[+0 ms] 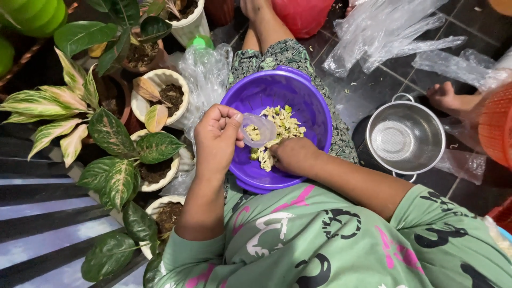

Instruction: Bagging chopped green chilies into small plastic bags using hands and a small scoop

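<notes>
A purple plastic bowl (298, 90) rests on my lap, holding a heap of pale yellow-green chopped vegetable bits (285, 125). My left hand (216, 140) grips a small clear plastic cup (258, 129) over the bowl; a few bits lie inside the cup. My right hand (292, 154) reaches into the bowl with its fingers down in the chopped bits, right beside the cup's mouth.
Potted plants with variegated leaves (114, 138) crowd the left side. A steel colander (405, 140) sits on the dark tiled floor at right. Clear plastic bags (384, 26) lie at the back. An orange basket (496, 128) and another person's foot (448, 98) are far right.
</notes>
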